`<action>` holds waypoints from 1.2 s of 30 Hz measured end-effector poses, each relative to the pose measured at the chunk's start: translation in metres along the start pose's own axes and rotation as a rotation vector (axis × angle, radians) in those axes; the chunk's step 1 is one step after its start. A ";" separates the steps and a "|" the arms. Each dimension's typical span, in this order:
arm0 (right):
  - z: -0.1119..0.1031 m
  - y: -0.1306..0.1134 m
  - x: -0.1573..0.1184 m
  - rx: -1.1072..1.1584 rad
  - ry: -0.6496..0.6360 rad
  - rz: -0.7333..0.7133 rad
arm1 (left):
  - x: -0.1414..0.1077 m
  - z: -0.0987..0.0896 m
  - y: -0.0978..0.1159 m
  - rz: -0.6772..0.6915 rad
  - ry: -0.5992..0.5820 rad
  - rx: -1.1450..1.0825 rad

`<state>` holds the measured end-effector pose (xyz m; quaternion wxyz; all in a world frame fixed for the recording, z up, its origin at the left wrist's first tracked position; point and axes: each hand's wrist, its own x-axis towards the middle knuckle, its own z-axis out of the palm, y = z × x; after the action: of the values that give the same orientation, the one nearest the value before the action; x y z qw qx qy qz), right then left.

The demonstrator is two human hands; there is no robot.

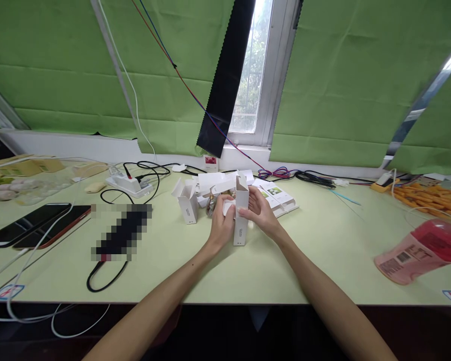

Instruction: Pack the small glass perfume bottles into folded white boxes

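Note:
A tall narrow white box [241, 228] stands upright between my hands, its top flap raised. My left hand [222, 223] is closed at the box's left side, thumb and fingers on a white flap or piece there. From the right, my right hand [261, 210] grips the box with its thumb on the front face. Left of them, another white box [188, 206] stands with its flaps open. Between this box and my left hand is a small glass-like item [211, 205], partly hidden. White boxes with green pictures [280, 195] lie behind my right hand.
A power strip [130, 184] with black cables sits at the back left, two dark tablets or phones [26, 220] farther left. A pink bottle with a red top [417, 250] lies at the right, orange packets [428, 198] behind it.

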<state>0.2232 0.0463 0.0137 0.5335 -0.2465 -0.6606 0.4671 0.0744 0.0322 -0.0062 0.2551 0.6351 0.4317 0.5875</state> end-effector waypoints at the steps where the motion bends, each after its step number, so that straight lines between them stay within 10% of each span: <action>1: 0.000 0.000 0.000 0.001 -0.001 0.000 | 0.000 0.000 0.001 0.006 -0.002 0.000; 36: -0.001 0.012 0.002 -0.040 -0.036 -0.025 | 0.004 -0.004 -0.003 0.033 -0.050 -0.142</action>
<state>0.2216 0.0534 0.0039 0.5225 -0.2404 -0.6824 0.4512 0.0694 0.0361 -0.0057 0.3005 0.6371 0.3721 0.6045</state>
